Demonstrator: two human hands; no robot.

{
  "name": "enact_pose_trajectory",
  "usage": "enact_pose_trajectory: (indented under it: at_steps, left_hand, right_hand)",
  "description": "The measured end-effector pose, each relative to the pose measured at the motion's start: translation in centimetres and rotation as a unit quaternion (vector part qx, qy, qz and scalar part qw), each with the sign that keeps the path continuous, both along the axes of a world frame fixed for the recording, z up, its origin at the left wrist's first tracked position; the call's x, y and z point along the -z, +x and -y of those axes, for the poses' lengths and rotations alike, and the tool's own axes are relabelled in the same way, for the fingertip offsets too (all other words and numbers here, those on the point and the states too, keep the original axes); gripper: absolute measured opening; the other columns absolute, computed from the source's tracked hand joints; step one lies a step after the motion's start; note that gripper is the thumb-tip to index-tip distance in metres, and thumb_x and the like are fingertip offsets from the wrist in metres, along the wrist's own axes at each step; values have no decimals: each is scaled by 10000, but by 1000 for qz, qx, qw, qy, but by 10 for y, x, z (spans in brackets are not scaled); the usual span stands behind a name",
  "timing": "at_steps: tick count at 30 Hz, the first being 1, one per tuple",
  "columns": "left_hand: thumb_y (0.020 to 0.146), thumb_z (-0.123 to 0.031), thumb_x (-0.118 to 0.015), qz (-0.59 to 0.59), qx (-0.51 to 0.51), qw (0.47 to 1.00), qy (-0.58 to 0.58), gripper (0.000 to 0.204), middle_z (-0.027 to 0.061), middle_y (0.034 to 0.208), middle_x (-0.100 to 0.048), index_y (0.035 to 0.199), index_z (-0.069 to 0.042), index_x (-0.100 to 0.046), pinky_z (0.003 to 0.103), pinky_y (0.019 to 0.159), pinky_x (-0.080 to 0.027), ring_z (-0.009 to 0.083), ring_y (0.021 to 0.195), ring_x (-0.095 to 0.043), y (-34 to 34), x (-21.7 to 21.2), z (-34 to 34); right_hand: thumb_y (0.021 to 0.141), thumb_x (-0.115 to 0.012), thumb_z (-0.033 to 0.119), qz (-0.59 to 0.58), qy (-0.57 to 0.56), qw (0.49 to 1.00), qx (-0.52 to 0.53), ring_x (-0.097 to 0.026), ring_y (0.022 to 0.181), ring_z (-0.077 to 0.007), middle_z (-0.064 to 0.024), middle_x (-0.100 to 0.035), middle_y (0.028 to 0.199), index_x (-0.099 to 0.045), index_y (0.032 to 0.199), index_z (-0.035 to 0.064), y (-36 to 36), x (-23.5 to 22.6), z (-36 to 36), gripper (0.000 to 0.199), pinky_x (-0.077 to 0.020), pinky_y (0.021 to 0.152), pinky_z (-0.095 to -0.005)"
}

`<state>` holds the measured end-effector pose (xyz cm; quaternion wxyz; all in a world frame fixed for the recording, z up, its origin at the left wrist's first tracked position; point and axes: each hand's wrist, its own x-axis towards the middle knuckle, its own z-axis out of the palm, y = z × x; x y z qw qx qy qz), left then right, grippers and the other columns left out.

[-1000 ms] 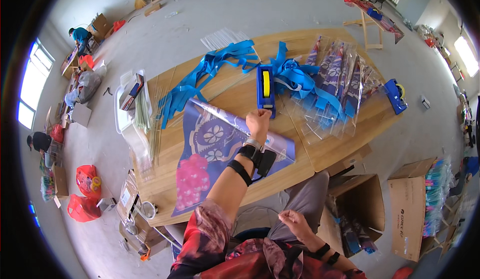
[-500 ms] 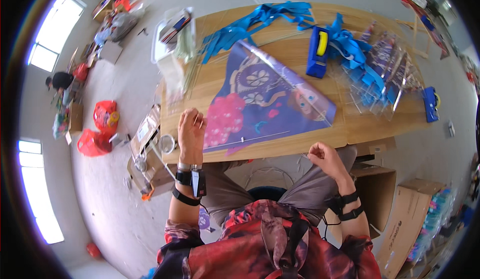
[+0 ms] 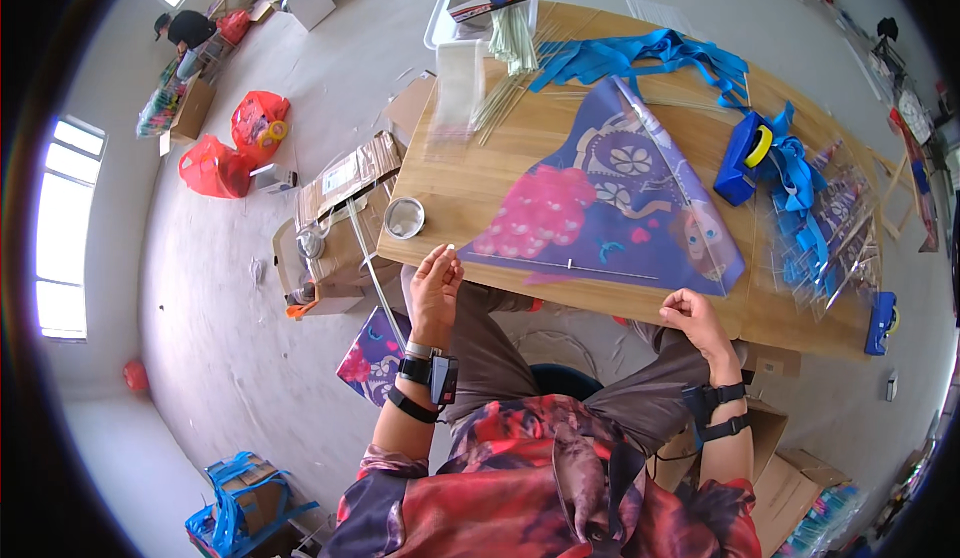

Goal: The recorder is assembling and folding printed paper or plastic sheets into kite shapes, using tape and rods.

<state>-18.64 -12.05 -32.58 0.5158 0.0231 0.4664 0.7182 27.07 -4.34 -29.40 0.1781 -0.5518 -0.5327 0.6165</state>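
Note:
A purple, triangular kite sail [image 3: 560, 208] with a printed pink-and-white pattern lies flat on the wooden table. Along its near edge runs a thin white rod [image 3: 610, 269] with a small clip on it. Just off the sail's near left corner is my left hand [image 3: 436, 293], thumb and fingers pinched together at the table edge. A tiny white bit shows at its fingertips, too small to name. Near the sail's right corner, my right hand [image 3: 697, 320] hovers by the table edge with fingers curled in a pinch; whether anything is in them is hidden.
A round tin [image 3: 404, 218] stands at the table's left corner. Behind lie thin pale sticks [image 3: 503, 103], a white tray [image 3: 440, 26] and blue ribbons [image 3: 640, 58]. Right of the sail are a blue tape dispenser [image 3: 737, 163] and plastic-wrapped pieces [image 3: 835, 223]. Cardboard boxes [image 3: 345, 173] sit left.
The view has swung left, so the table appears further right. My left hand has come back from over the sail's left corner to the table edge, fingers pinched. My right hand stays near the edge.

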Motion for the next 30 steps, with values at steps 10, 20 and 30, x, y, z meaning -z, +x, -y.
enact_pose_trajectory:
  at_steps: [10, 20, 30]
  left_hand:
    - [977, -53, -700, 38, 38, 998, -15, 84, 18, 944, -701, 1048, -82, -667, 284, 789, -573, 123, 870, -681, -1, 4, 6]
    - [973, -93, -708, -85, 90, 991, -53, 63, 2, 905, -658, 1005, -61, -664, 233, 711, -511, 75, 776, -603, -16, 8, -4]
    - [949, -63, -726, -270, 140, 948, -91, 140, 2, 825, -672, 1055, 9, -670, 202, 686, -480, 68, 732, -605, -23, 23, -14]
  right_hand:
    - [964, -699, 84, -15, -23, 999, -15, -594, 856, -59, 31, -650, 910, -662, 987, 30, 6, 6, -21, 69, -491, 803, -239]
    - [962, -687, 67, 3, 22, 999, 23, -592, 852, -58, 24, -662, 934, -672, 1000, 11, 0, 12, -29, 70, -502, 802, -243]
    - [939, -673, 40, 86, 101, 989, 64, -669, 774, -118, -42, -693, 849, -647, 952, -10, -6, 38, -31, 58, -543, 752, -277]
